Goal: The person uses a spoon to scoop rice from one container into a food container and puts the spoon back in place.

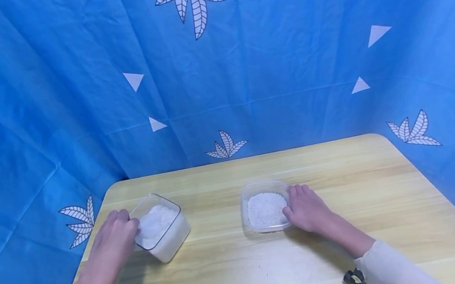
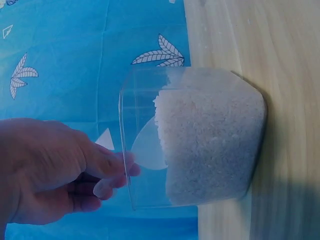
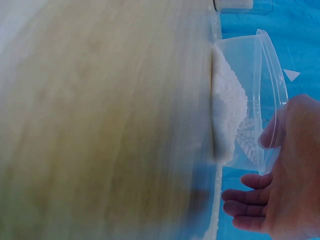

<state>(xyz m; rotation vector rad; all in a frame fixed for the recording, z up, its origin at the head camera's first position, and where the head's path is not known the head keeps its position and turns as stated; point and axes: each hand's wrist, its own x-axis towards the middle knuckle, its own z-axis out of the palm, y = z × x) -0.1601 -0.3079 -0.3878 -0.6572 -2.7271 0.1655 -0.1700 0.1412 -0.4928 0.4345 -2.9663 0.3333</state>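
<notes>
My left hand pinches the handle of a translucent scoop over the near-left rim of a tall clear square container. The scoop's rounded bowl is inside, partly sunk in white rice. My right hand grips the right rim of a shallow clear plastic tub, thumb inside the wall and the other fingers outside it. White rice lies in a mound on the tub's bottom. The tub rests on the table.
Both containers stand on a light wood-grain table, the tub to the right of the tall container. A blue curtain with leaf and triangle prints hangs behind and at both sides. Dark wrist mounts show by the sleeves.
</notes>
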